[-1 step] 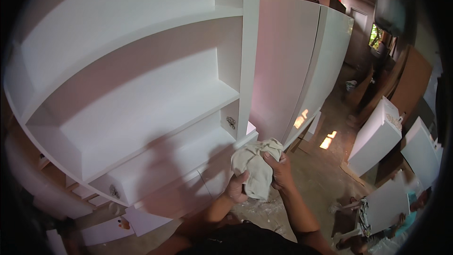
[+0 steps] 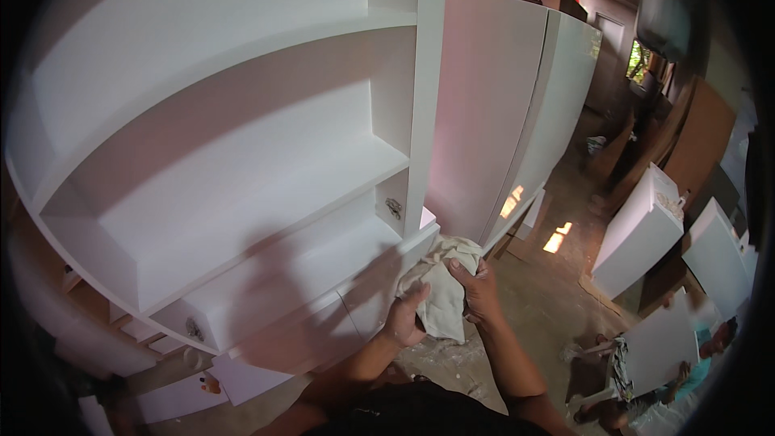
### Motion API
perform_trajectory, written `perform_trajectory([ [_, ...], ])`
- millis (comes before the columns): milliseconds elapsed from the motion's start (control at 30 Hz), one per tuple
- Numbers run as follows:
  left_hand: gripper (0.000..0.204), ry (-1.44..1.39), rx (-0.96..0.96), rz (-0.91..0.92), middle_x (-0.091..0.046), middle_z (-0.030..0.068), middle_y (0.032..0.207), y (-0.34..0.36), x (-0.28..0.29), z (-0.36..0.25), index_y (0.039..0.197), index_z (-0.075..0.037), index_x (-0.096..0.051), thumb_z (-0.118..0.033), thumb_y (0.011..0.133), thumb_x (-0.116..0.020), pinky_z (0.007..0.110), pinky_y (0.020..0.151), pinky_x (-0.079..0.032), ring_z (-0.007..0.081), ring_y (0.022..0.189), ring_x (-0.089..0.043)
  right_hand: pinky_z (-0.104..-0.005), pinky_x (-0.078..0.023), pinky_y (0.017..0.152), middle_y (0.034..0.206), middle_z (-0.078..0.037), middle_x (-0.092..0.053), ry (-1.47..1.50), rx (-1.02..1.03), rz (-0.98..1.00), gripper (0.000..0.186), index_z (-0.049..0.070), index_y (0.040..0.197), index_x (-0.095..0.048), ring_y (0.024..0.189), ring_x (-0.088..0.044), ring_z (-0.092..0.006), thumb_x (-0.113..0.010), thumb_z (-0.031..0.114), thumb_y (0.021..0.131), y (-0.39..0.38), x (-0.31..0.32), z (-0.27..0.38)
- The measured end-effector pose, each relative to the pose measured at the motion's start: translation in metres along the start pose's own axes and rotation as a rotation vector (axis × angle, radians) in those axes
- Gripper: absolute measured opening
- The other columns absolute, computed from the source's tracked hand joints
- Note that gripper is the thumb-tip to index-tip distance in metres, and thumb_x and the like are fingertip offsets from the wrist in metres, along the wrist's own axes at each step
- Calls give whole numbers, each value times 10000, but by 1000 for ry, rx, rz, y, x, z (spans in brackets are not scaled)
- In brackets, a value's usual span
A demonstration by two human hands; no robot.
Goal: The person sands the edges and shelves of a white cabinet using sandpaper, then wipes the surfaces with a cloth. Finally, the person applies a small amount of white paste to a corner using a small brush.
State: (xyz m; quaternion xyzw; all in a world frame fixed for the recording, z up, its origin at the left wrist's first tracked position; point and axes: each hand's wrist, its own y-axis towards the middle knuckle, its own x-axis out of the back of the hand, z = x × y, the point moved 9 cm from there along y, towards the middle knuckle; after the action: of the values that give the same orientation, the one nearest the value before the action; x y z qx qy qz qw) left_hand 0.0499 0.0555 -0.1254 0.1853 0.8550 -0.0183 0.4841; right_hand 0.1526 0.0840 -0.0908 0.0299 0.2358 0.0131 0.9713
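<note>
A pale crumpled cloth [image 2: 440,299] is gripped between my left hand [image 2: 402,319] and my right hand [image 2: 482,295], both thumbs pressed on it. My hands are low in front of a white shelving unit [image 2: 258,137] with a curved outer edge, whose shadowed shelves fill the left half of the view. Small metal fittings [image 2: 393,208] sit on the inner side panels of its lower compartment. Directly beyond the cloth stands a tall, glossy white cabinet [image 2: 492,97] with a vertical seam.
At lower right a person in teal [image 2: 714,339] holds a white panel [image 2: 658,351]. White box units [image 2: 634,234] and brown boards [image 2: 698,137] stand along the right side. Loose white panels [image 2: 173,396] lie on the floor at lower left. A door [image 2: 605,48] is at the back.
The view has shifted very slightly. The cloth and my hands are nearly where they were, and my grip looks much the same.
</note>
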Motion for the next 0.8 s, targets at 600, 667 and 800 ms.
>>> perform_trajectory([
  [600,383,1369,-1219,-519,-380,264,1222,139,-150,-264,1135,91,-468,-90,804,-536,512,924,-398,421,1059,-459,-320,-489,653,894,-44,-600,5,-533,-537,251,111,960,-562,755,-611,-189,-590,360,958,-222,188,-215],
  [667,432,1433,-1089,-597,-418,235,1275,171,-155,-255,1209,79,-481,-143,843,-539,490,964,-390,408,1151,-453,-321,-488,651,890,-48,-598,6,-561,-565,252,104,963,-556,761,-611,-189,-580,356,963,-243,208,-226],
  [800,696,1578,-1102,-660,-411,272,1351,185,-184,-237,1448,4,-329,-320,903,-616,543,1044,-349,437,1228,-433,-331,-491,660,902,-55,-596,-9,-594,-619,267,86,1022,-562,782,-613,-202,-559,347,972,-264,239,-233],
])
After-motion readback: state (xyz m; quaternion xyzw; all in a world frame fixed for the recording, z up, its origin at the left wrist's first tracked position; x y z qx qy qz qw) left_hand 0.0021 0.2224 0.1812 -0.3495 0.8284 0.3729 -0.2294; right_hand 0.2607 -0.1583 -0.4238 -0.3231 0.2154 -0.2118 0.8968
